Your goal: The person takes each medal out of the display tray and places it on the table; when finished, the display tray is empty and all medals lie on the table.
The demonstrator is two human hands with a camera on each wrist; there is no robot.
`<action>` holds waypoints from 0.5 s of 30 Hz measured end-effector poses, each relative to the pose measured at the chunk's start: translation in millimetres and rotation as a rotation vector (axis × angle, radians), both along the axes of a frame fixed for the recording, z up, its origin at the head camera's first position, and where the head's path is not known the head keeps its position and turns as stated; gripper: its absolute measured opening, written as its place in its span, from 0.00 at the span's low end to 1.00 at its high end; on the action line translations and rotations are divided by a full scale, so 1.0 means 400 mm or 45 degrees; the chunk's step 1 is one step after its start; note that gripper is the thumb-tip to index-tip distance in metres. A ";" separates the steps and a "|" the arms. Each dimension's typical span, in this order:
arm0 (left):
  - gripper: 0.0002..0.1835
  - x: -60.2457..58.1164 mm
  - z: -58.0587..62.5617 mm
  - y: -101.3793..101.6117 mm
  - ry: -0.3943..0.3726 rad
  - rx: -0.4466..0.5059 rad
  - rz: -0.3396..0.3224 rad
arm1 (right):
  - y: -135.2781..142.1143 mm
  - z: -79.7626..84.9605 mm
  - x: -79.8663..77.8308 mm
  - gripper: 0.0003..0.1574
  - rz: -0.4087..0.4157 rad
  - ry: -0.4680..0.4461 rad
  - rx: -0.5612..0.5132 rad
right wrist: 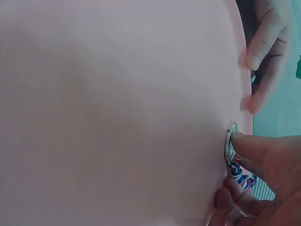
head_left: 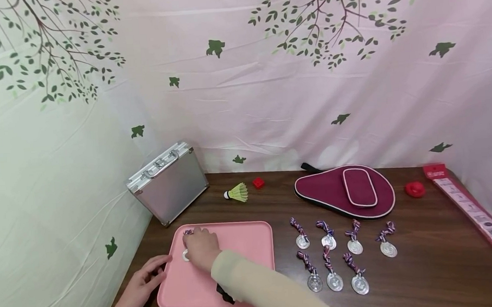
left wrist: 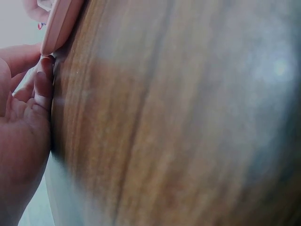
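Over the far left part of the pink tray (head_left: 245, 250), my right hand (head_left: 203, 248) holds a silver medal (head_left: 186, 255) with a knotted striped ribbon (head_left: 189, 232). The right wrist view has the thumb against the medal's face (right wrist: 230, 141), its disc tilted on edge near the tray rim, the other fingers curled by the ribbon (right wrist: 242, 176). My left hand (head_left: 145, 282) is at the tray's left edge, fingertips touching the rim. To the right of the tray, several more silver medals (head_left: 334, 281) with knotted ribbons lie on the table in two rows.
A silver case (head_left: 174, 183) stands behind the tray. Along the back lie a yellow shuttlecock (head_left: 237, 192), a small red block (head_left: 258, 183), a maroon racket case (head_left: 322, 186) and a red round object (head_left: 415, 189). A long red-edged package (head_left: 471, 208) lies at the right.
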State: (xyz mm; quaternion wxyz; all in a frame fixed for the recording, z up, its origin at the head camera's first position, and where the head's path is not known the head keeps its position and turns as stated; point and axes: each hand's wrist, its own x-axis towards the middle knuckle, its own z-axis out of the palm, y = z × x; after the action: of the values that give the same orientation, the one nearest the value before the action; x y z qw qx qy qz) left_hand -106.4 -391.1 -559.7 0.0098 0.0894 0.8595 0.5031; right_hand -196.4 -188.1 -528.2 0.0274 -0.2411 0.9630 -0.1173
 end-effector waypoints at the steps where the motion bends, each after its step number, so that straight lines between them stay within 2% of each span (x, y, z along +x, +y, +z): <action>1: 0.19 0.000 0.000 0.001 -0.001 0.002 0.001 | 0.000 0.000 0.001 0.09 0.010 0.000 0.003; 4: 0.19 0.001 0.002 0.001 -0.016 0.002 0.007 | 0.001 0.004 0.004 0.07 0.031 -0.011 -0.009; 11: 0.19 -0.001 0.000 -0.003 -0.048 -0.019 0.024 | 0.012 0.007 0.007 0.15 0.069 -0.029 -0.031; 15: 0.19 -0.001 0.000 -0.002 -0.078 -0.034 0.047 | 0.016 0.000 0.002 0.15 0.114 -0.047 -0.081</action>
State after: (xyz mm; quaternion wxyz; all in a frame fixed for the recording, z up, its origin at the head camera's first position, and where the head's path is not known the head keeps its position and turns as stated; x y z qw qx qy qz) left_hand -106.7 -392.0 -559.7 0.0280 0.0580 0.8671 0.4940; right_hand -195.6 -181.6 -528.0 0.0429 -0.2825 0.9463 -0.1510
